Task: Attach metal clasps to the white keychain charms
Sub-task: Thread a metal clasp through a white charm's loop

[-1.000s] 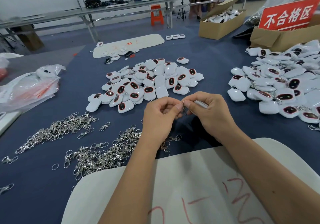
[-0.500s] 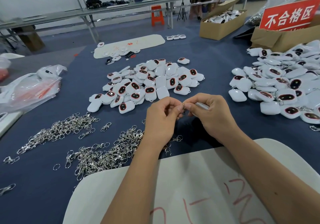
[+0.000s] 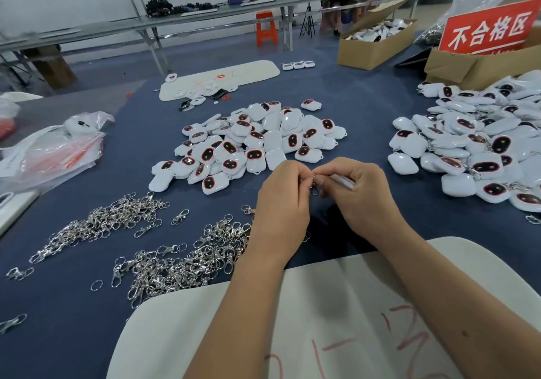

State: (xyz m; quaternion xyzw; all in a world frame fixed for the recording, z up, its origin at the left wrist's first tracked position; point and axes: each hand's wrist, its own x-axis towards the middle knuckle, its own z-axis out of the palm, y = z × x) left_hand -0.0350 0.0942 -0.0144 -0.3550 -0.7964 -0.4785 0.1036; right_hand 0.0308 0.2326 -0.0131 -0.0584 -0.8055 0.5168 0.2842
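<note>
left hand [image 3: 282,200] and right hand [image 3: 355,194] meet fingertip to fingertip above the blue table [image 3: 366,109]. left fingers pinch a small metal clasp [image 3: 314,185]; right hand curls round a white charm [image 3: 342,181], mostly hidden. charm pile [image 3: 251,141] just beyond the hands; loose clasps [image 3: 181,258] left of them; second charm pile [image 3: 474,144] to the right.

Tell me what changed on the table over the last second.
Almost nothing. The left hand and right hand stay pressed together, pinching the metal clasp; the right still grips the white charm. Nothing taken or released; both piles unmoved.
</note>
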